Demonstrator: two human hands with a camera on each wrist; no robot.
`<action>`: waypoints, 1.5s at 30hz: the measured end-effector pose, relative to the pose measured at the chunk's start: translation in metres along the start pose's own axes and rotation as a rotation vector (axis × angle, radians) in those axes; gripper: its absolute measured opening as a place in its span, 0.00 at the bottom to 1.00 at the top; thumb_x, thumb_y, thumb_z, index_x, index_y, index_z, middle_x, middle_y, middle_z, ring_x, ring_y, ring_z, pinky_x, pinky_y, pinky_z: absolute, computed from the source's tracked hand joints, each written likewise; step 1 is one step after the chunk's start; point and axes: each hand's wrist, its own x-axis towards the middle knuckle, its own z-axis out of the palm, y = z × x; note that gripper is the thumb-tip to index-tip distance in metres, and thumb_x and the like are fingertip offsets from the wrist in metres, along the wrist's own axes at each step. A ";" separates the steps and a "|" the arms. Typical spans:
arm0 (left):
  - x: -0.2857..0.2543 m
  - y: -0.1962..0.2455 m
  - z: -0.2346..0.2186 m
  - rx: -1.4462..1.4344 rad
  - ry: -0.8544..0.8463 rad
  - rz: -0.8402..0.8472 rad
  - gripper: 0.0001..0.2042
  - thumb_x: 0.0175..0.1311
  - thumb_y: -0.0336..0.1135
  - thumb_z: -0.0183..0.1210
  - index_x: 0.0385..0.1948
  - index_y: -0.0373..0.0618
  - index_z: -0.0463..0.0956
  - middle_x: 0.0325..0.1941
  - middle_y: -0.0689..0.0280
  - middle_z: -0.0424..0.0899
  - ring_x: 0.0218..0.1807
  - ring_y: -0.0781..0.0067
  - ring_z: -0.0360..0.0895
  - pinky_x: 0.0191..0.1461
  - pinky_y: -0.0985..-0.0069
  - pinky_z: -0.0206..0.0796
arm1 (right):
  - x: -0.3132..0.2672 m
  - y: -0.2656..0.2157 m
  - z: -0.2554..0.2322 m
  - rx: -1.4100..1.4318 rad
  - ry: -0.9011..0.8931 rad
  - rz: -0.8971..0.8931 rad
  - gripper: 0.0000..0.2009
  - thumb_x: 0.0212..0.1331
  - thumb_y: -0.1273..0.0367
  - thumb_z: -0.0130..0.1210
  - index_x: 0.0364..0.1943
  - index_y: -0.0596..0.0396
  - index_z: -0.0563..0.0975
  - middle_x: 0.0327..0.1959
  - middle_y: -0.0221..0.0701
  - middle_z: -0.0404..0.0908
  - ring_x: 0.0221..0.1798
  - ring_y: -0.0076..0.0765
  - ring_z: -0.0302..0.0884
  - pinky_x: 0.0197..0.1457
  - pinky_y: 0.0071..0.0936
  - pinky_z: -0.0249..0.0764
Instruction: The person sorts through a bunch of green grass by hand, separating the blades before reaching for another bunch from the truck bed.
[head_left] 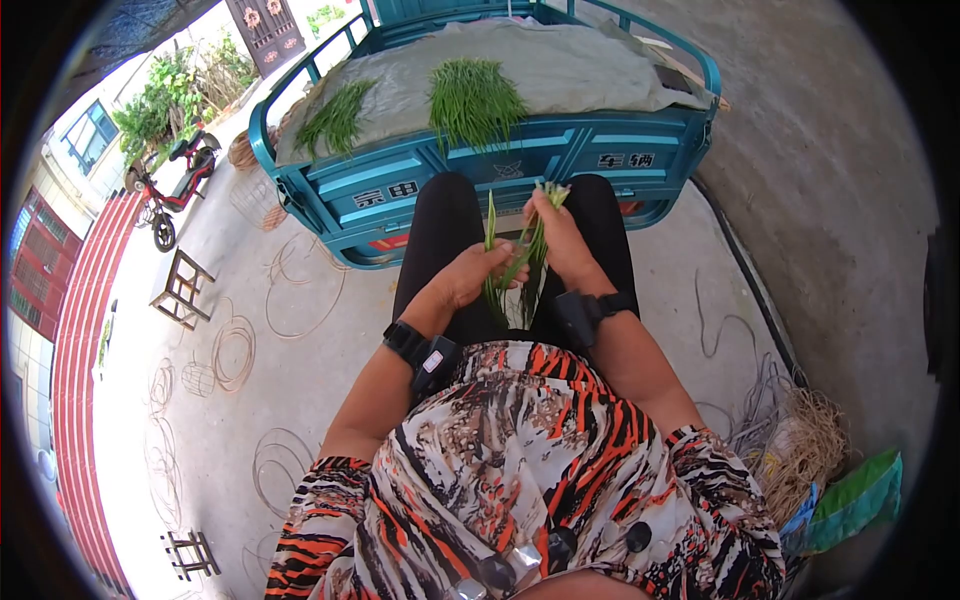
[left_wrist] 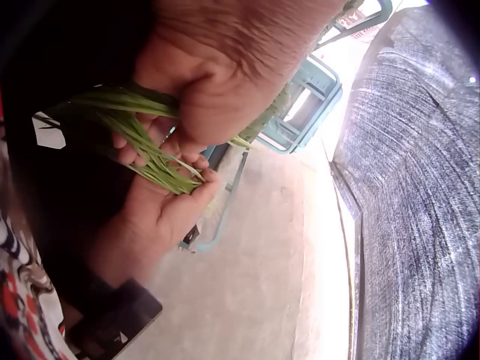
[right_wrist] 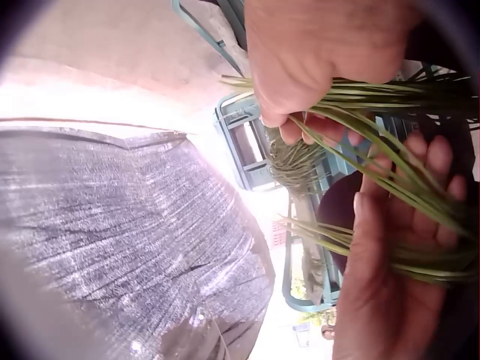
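Note:
Both hands meet over the lap with long green chives between them. My right hand [head_left: 562, 240] grips a bunch of chives [right_wrist: 367, 94] near the pale stem ends, which stick out past the thumb. My left hand [head_left: 478, 274] holds a smaller lot of chives [right_wrist: 427, 271] across its palm under the thumb, with its fingers loosely bent. Some stalks [right_wrist: 397, 191] stretch from the right fingertips across to the left fingers. In the left wrist view, the left thumb hides part of the stalks.
Ahead stands a blue cargo tricycle bed [head_left: 350, 185] covered by a grey sheet [head_left: 400, 95]. On it lie a large chive pile [head_left: 475, 100] and a smaller pile [head_left: 338, 118]. Wooden stools [head_left: 182, 288], wire loops [head_left: 235, 353] and a red scooter [head_left: 185, 185] are at left; dry straw [head_left: 808, 450] lies right.

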 end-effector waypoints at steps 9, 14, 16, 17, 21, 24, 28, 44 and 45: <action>0.007 -0.007 -0.005 0.065 0.123 0.050 0.12 0.67 0.35 0.46 0.47 0.40 0.70 0.31 0.66 0.77 0.31 0.77 0.75 0.37 0.80 0.69 | -0.015 -0.018 0.012 -0.011 -0.180 0.121 0.15 0.60 0.56 0.54 0.36 0.55 0.73 0.14 0.17 0.59 0.14 0.14 0.54 0.18 0.17 0.52; -0.002 0.004 0.006 0.305 0.028 -0.060 0.09 0.66 0.37 0.48 0.40 0.41 0.70 0.22 0.72 0.69 0.17 0.83 0.61 0.21 0.84 0.52 | -0.027 -0.027 0.029 -0.313 -0.270 0.160 0.15 0.58 0.60 0.55 0.39 0.57 0.76 0.16 0.21 0.68 0.14 0.16 0.61 0.16 0.16 0.54; -0.002 0.005 0.005 0.307 0.006 -0.078 0.10 0.66 0.38 0.48 0.39 0.42 0.70 0.22 0.71 0.70 0.19 0.83 0.62 0.21 0.84 0.53 | -0.018 -0.015 0.023 -0.374 -0.262 0.108 0.14 0.58 0.60 0.54 0.38 0.56 0.77 0.17 0.22 0.70 0.14 0.17 0.62 0.16 0.17 0.55; -0.002 0.005 0.006 0.312 0.015 -0.049 0.10 0.67 0.39 0.47 0.39 0.42 0.70 0.23 0.71 0.70 0.19 0.83 0.63 0.22 0.84 0.54 | -0.013 -0.008 0.017 -0.405 -0.259 0.082 0.14 0.58 0.60 0.54 0.38 0.56 0.78 0.17 0.23 0.71 0.14 0.18 0.63 0.16 0.17 0.56; -0.002 0.004 0.005 0.112 0.085 0.062 0.11 0.68 0.40 0.45 0.38 0.43 0.69 0.24 0.70 0.71 0.22 0.83 0.65 0.23 0.84 0.56 | -0.007 -0.002 0.011 -0.484 -0.187 0.070 0.14 0.58 0.58 0.52 0.36 0.55 0.78 0.17 0.23 0.71 0.14 0.18 0.62 0.15 0.18 0.57; -0.001 0.002 0.001 -0.033 0.117 0.101 0.10 0.69 0.39 0.42 0.38 0.43 0.69 0.25 0.70 0.72 0.23 0.82 0.66 0.24 0.84 0.57 | -0.006 0.001 0.009 -0.454 -0.179 0.078 0.15 0.58 0.57 0.52 0.36 0.55 0.78 0.17 0.23 0.70 0.14 0.18 0.62 0.15 0.18 0.56; 0.001 0.001 0.000 -0.038 0.154 0.119 0.10 0.70 0.37 0.42 0.37 0.42 0.68 0.25 0.70 0.72 0.23 0.81 0.66 0.24 0.84 0.57 | -0.008 -0.003 0.009 -0.404 -0.172 0.092 0.13 0.59 0.58 0.52 0.27 0.53 0.74 0.15 0.21 0.66 0.14 0.17 0.60 0.17 0.18 0.55; 0.001 0.004 0.002 -0.101 0.242 0.173 0.06 0.68 0.35 0.43 0.38 0.44 0.62 0.27 0.65 0.74 0.23 0.78 0.69 0.25 0.81 0.62 | -0.010 0.001 0.009 -0.248 -0.181 0.122 0.16 0.61 0.58 0.50 0.38 0.59 0.76 0.15 0.19 0.62 0.13 0.17 0.58 0.17 0.18 0.54; 0.000 0.004 0.002 -0.103 0.239 0.174 0.06 0.68 0.35 0.42 0.37 0.44 0.62 0.27 0.65 0.74 0.23 0.77 0.69 0.25 0.81 0.62 | -0.008 0.002 0.008 -0.229 -0.159 0.100 0.17 0.61 0.58 0.49 0.39 0.59 0.76 0.15 0.19 0.61 0.13 0.17 0.58 0.17 0.18 0.54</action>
